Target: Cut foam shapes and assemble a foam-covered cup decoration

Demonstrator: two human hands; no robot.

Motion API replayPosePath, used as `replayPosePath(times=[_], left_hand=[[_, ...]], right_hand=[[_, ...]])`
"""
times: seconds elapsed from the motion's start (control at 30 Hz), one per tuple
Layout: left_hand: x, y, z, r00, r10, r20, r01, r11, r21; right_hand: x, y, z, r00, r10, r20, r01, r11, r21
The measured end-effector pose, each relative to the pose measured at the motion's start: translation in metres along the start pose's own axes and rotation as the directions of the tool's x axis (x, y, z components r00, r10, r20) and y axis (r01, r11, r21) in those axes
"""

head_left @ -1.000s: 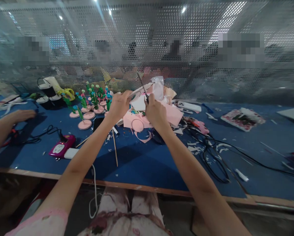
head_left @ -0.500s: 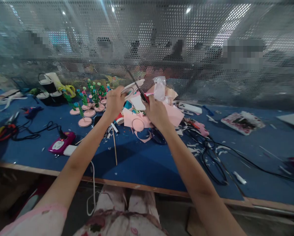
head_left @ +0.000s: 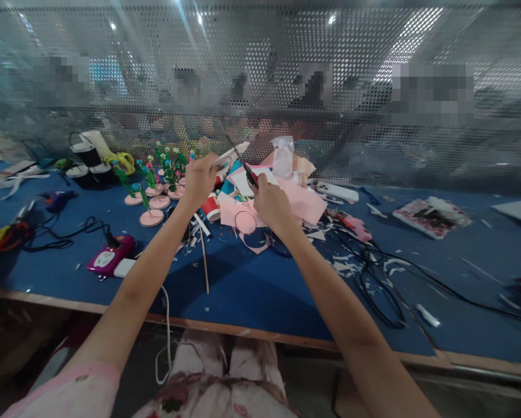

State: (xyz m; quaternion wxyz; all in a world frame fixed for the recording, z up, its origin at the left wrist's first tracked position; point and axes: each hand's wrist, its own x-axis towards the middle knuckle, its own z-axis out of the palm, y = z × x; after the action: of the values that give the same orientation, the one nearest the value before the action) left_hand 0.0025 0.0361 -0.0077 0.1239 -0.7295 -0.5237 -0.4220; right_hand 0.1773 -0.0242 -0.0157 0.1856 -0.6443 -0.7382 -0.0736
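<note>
Above the blue desk, our left hand pinches a thin, floppy white foam piece by its edge, where it seems to handle best, while our right hand grips scissors.

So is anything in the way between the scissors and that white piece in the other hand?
Nothing visible. The right hand holds the scissors, whose blades reach straight to the white piece gripped by the left hand. Both are held up above the pink scraps on the table.
</note>
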Motion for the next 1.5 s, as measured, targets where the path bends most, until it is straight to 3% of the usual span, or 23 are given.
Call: replayPosePath(times=[0.63, 0.93, 1.07, 1.2, 1.5], left_hand=[[-0.016, 0.027, 0.013, 0.991, 0.044, 0.124, -0.048, 0.998, 0.031], [-0.025, 0.029, 0.038, 0.982, 0.000, 0.187, -0.002, 1.000, 0.009], [-0.036, 0.033, 0.051, 0.954, -0.030, 0.298, 0.045, 0.998, -0.044], [-0.045, 0.037, 0.061, 0.929, -0.007, 0.371, 0.031, 0.998, -0.058], [-0.053, 0.040, 0.067, 0.909, 0.047, 0.413, -0.013, 0.996, -0.085]], right_hand=[[0.002, 0.001, 0.019, 0.994, 0.093, -0.052, -0.092, 0.996, 0.017], [0.002, 0.006, 0.030, 0.990, 0.128, 0.060, -0.131, 0.991, 0.037], [-0.012, 0.017, 0.038, 0.978, 0.161, 0.130, -0.158, 0.987, -0.028], [-0.025, 0.029, 0.045, 0.973, 0.180, 0.141, -0.177, 0.984, -0.035], [-0.031, 0.036, 0.059, 0.973, 0.195, 0.126, -0.196, 0.981, -0.001]])
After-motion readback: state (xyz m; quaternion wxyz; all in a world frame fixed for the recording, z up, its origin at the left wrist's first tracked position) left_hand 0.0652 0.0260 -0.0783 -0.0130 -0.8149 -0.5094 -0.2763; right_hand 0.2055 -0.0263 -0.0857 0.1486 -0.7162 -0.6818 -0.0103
